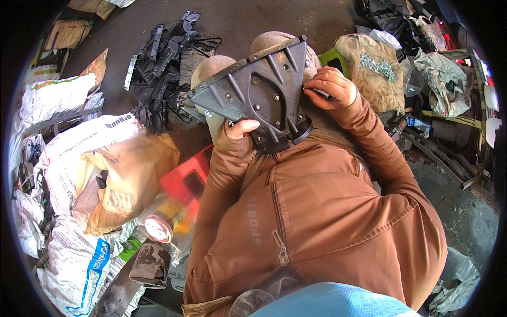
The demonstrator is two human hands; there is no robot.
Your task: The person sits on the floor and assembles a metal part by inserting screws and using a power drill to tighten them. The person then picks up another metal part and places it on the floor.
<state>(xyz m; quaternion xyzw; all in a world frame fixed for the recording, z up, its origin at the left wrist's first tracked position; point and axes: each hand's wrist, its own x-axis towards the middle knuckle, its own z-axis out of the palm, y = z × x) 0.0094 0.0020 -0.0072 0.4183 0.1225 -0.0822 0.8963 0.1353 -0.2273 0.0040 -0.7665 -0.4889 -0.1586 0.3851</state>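
Observation:
A black ribbed plastic part (248, 95), roughly triangular with an oval recess and several small metal fasteners in it, lies tilted across my knees. My left hand (241, 129) grips its lower left side, thumb on top and the other fingers hidden beneath. At the part's right edge is my right hand (331, 89), its thumb and fingertips pinched together. Whatever those fingertips hold is too small to make out. Beyond that hand, a heap of small silvery screws (377, 67) rests on a stained tan sack (364, 87).
A pile of black plastic parts (166, 55) lies on the floor ahead to the left. White sacks (79, 153), an open brown paper bag (129, 171) and a red plastic piece (185, 179) crowd my left side. On the right stands a metal frame (457, 119) with crumpled plastic bags (443, 79).

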